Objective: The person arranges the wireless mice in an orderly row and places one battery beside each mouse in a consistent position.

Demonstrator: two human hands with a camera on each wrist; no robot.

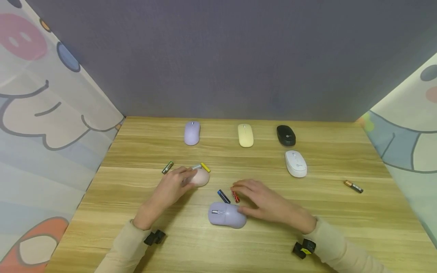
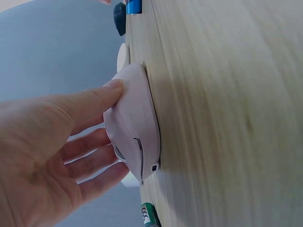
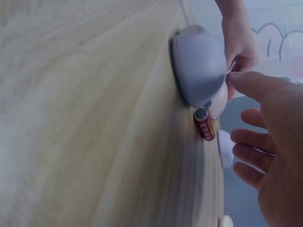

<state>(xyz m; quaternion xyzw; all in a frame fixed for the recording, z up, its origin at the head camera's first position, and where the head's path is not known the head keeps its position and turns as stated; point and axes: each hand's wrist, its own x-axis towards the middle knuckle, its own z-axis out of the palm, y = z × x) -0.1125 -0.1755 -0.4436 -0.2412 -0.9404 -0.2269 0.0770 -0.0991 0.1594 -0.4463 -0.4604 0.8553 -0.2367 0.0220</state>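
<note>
A pale pink computer mouse (image 1: pixel 201 178) sits on the table, and my left hand (image 1: pixel 170 185) grips it from the side. The left wrist view shows the thumb on the pink mouse's (image 2: pixel 137 104) near flank and the fingers along its other side. My right hand (image 1: pixel 264 201) hovers with relaxed fingers beside a larger lilac mouse (image 1: pixel 223 215), which lies sideways. In the right wrist view those fingers hold nothing. A red battery (image 1: pixel 236 196) lies under its fingertips, with a dark blue battery (image 1: pixel 224 196) alongside. Behind the pink mouse are a yellow battery (image 1: pixel 205 167) and a silver one (image 1: pixel 196 167).
Along the back stand a small lilac mouse (image 1: pixel 192 133), a yellow mouse (image 1: pixel 246 135) and a black mouse (image 1: pixel 286 135). A white mouse (image 1: pixel 296 163) is nearer. One green battery (image 1: pixel 167 167) lies left, a copper-topped battery (image 1: pixel 353 186) far right. A grey panel (image 1: pixel 239 60) borders the table.
</note>
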